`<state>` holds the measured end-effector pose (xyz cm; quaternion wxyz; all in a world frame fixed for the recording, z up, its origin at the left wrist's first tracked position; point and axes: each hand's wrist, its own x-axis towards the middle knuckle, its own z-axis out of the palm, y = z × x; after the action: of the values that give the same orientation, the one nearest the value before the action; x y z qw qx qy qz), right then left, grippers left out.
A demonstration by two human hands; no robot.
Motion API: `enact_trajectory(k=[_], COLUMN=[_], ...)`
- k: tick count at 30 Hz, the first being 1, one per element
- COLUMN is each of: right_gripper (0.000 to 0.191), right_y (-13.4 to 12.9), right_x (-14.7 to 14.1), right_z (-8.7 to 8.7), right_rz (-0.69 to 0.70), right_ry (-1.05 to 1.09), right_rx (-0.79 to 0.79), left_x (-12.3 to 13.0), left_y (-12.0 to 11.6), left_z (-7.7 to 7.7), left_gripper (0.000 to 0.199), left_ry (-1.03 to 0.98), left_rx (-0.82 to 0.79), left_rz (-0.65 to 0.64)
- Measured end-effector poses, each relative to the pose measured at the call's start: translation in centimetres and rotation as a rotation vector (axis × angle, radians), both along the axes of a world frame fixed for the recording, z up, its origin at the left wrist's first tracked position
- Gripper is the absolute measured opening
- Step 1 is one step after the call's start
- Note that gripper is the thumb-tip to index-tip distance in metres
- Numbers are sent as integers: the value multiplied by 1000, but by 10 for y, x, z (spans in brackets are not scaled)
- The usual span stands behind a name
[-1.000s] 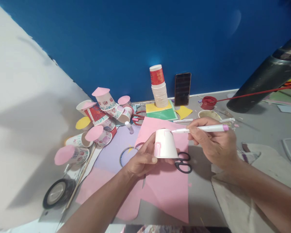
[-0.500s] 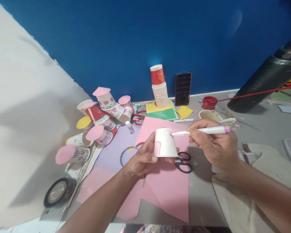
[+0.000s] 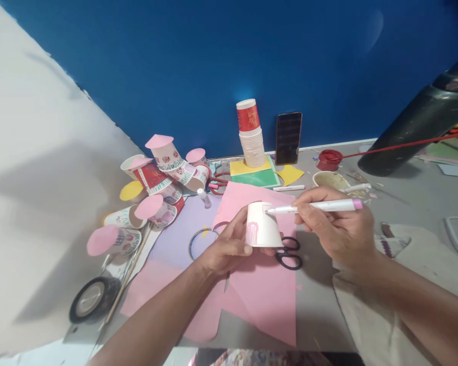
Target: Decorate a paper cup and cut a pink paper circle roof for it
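My left hand (image 3: 229,243) is closed around a white paper cup (image 3: 266,230), held upside down with its wide rim at the bottom. A pink patch is coloured on the cup's lower left side, and faint pink lines show near its top. Between the fingers of my right hand (image 3: 338,229) is a white felt-tip pen (image 3: 328,206) with a pink end. Its tip touches, or is very near, the upper side of the cup. Below the cup lie pink paper (image 3: 263,300) and black-handled scissors (image 3: 290,259), whose blades are hidden.
Several decorated paper cups (image 3: 162,175) with pink tops stand at the left. Behind are a cup stack (image 3: 253,145) and a phone (image 3: 289,138) against the blue wall. A dark bottle (image 3: 408,127) leans at the right. Black tape (image 3: 93,300) lies front left, cloth (image 3: 370,305) front right.
The cup has shifted slightly to the right and turned a little in my left hand. The pen tip has moved slightly left on the cup's upper part.
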<state>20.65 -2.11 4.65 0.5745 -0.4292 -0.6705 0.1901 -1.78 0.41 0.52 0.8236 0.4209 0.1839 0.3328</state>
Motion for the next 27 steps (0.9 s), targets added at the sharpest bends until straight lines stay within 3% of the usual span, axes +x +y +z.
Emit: enact_trajectory(k=[27], right_gripper=[16], right_y=[1], right_x=[0], right_z=[7], right_rz=[-8], right_ry=[-13], right_rx=[-30], left_x=[-2], left_y=[0], left_z=[-1], left_gripper=[84], left_ry=[-19], left_rx=[-14], left_rz=[-14])
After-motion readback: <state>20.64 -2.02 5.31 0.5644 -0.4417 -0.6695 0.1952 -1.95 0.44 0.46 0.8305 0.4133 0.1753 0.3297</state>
